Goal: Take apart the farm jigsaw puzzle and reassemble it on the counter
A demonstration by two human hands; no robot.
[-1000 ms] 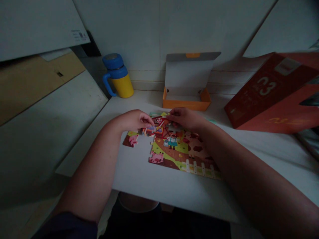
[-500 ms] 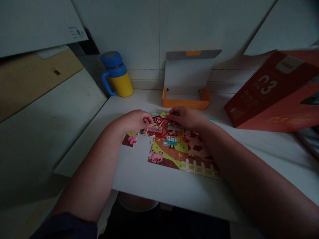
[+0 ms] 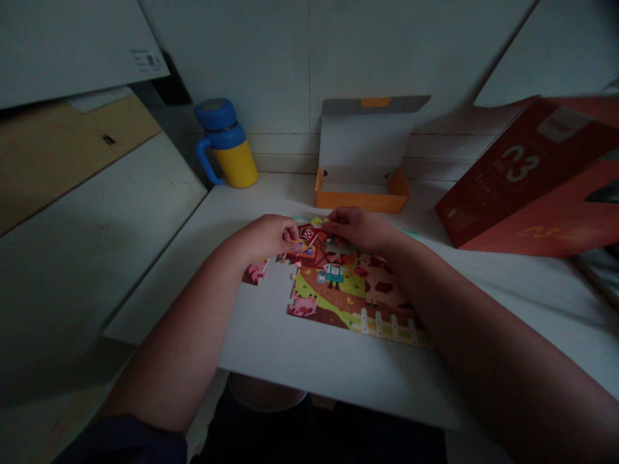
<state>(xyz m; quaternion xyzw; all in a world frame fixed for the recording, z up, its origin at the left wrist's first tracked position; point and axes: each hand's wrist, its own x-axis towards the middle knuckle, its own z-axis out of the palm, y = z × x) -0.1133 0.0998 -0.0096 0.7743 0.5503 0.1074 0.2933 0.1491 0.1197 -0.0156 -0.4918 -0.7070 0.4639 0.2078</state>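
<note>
A partly joined jigsaw puzzle (image 3: 341,299) with a farm scene lies on the white table; a farmer figure, a cow, a fence and a red barn show on it. My left hand (image 3: 273,235) is closed at the puzzle's upper left, its fingertips pinching a puzzle piece (image 3: 302,250) at the barn. At the puzzle's top edge, my right hand (image 3: 355,227) has thumb and fingers closed on a yellow-green puzzle piece (image 3: 317,221) beside the barn roof. One loose puzzle piece (image 3: 255,272) with a pink pig lies under my left wrist, apart from the rest.
Behind the puzzle stands an orange box (image 3: 362,201) with its lid raised against the wall. A blue and yellow mug (image 3: 236,158) is at the back left. A large red box (image 3: 522,180) leans at the right. Stacked boards (image 3: 97,174) border the left side.
My left hand has shifted slightly to the right with its puzzle piece, closer against the barn part. My right hand stays in nearly the same place.
</note>
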